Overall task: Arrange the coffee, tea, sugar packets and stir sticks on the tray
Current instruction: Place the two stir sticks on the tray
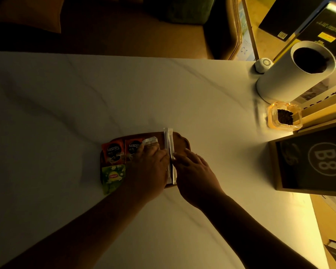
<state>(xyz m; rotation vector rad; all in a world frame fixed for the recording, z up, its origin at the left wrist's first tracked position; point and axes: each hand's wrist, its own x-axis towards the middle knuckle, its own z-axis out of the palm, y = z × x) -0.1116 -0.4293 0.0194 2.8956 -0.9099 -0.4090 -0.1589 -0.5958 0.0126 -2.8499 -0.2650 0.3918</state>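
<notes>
Squaring long white paper-wrapped stir sticks [169, 152] across brown wooden tray [183, 142] on pale marble desk [85, 94]: left hand [149, 164] flat, right hand [192, 169] fingers [177, 156] spread, gripping nothing. Light, flimsy; best pinched mid-length.

Bare forearms, no sleeves; left hand [149, 162] w/ maybe a ring, dim light.

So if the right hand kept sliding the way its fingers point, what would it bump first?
Probably the wrapped stir sticks: the right hand points up-left, fingertips already at them. Beyond lie the left hand and sugar packet.
</notes>
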